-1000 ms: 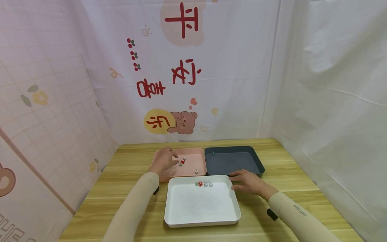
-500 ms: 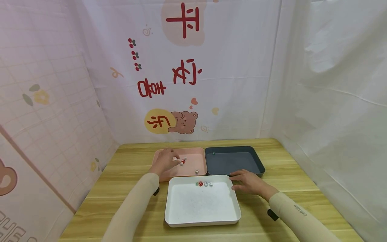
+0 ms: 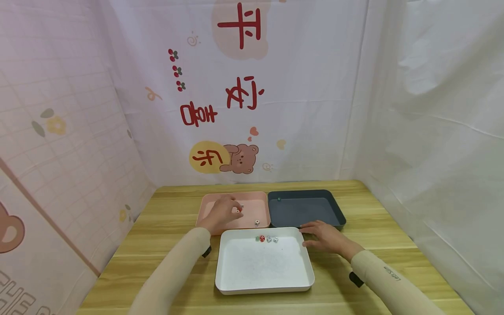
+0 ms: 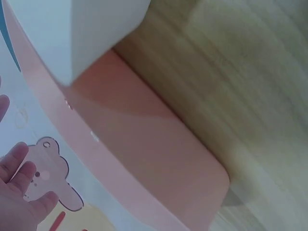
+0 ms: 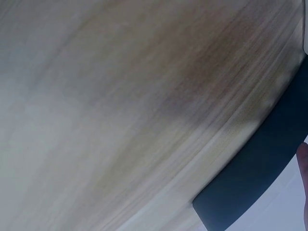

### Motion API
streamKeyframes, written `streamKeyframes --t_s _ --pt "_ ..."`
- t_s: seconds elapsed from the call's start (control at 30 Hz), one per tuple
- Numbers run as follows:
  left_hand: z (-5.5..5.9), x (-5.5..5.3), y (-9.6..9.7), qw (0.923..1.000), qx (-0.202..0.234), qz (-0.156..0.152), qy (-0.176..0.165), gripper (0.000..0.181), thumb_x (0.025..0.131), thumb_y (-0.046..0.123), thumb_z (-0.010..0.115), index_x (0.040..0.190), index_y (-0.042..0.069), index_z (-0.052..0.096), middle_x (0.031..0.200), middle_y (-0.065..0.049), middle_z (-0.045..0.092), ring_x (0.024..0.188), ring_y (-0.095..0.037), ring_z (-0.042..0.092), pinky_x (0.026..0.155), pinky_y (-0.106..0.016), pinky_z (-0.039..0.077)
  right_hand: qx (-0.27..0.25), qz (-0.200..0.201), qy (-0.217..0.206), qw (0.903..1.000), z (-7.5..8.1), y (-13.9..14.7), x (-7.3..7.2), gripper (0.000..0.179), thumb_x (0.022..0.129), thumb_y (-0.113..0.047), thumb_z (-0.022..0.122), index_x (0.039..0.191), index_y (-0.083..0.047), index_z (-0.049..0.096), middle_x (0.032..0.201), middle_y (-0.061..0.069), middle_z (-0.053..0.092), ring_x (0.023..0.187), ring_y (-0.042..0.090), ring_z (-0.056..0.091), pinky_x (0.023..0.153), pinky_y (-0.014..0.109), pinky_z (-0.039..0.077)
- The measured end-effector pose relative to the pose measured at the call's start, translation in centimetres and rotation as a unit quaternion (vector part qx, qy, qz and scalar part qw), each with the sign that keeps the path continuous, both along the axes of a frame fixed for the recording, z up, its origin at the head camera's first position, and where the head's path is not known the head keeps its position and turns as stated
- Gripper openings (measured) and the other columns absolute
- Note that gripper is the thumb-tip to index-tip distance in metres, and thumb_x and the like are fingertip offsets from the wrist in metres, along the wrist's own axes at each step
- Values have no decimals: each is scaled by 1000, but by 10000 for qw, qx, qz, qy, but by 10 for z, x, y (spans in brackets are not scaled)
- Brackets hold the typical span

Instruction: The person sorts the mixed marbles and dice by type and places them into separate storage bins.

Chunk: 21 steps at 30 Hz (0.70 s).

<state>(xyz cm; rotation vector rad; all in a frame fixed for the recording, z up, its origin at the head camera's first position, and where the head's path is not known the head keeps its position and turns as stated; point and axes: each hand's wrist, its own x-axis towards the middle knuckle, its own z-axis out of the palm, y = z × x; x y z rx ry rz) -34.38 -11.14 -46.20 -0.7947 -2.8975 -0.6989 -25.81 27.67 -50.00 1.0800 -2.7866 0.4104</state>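
Observation:
My left hand (image 3: 222, 213) hovers over the pink tray (image 3: 204, 203), its fingers loosely bent beside a red die (image 3: 239, 211). In the left wrist view the fingers (image 4: 19, 180) are spread apart, with nothing visible between them. A white die (image 3: 242, 205) lies just beyond the red one, and another white die (image 3: 257, 222) sits near the tray's front right. My right hand (image 3: 324, 237) rests at the back right corner of the white tray (image 3: 265, 290), fingers extended. In that tray a green die (image 3: 257, 239), a red die (image 3: 262, 238) and two white dice (image 3: 272, 239) form a row.
A dark grey tray (image 3: 307, 211) stands right of the pink one and holds a small green die (image 3: 279, 199). The trays stand close together on a wooden table (image 3: 149, 238). Printed cloth (image 3: 307, 100) hangs behind and along both sides.
My left hand has shifted right across the pink tray toward the red die and now covers white dice seen before. The right hand stays at the white tray's corner.

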Motion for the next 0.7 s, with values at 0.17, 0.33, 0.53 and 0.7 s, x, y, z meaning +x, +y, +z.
streamKeyframes --t_s 0.17,0.33,0.53,0.7 --pt "0 7 6 9999 0 -71 -97 20 89 26 76 102 11 76 137 -21 52 128 -35 46 108 -49 38 55 91 132 9999 1 1 -1 47 93 -37 68 125 -3 68 127 12 63 115 36 58 92 53 48" --pt "-2 14 14 9997 -74 -198 -91 21 88 24 78 102 10 76 135 -20 53 125 -35 48 104 -50 40 135 93 105 9998 1 2 -1 47 93 -38 67 125 -3 68 128 11 63 115 34 58 93 52 48" --pt "-5 22 27 9994 -204 -134 -251 19 86 27 79 101 14 77 137 -17 53 128 -34 46 108 -53 36 155 91 90 9998 0 2 -2 48 93 -38 67 126 -3 68 129 11 62 116 35 57 94 51 48" --pt "-5 27 36 9988 -181 -165 -426 20 87 27 77 103 15 77 141 -15 51 133 -32 41 111 -57 29 134 94 82 9998 -1 2 -2 48 94 -39 66 126 -3 68 130 11 62 116 34 57 93 51 48"
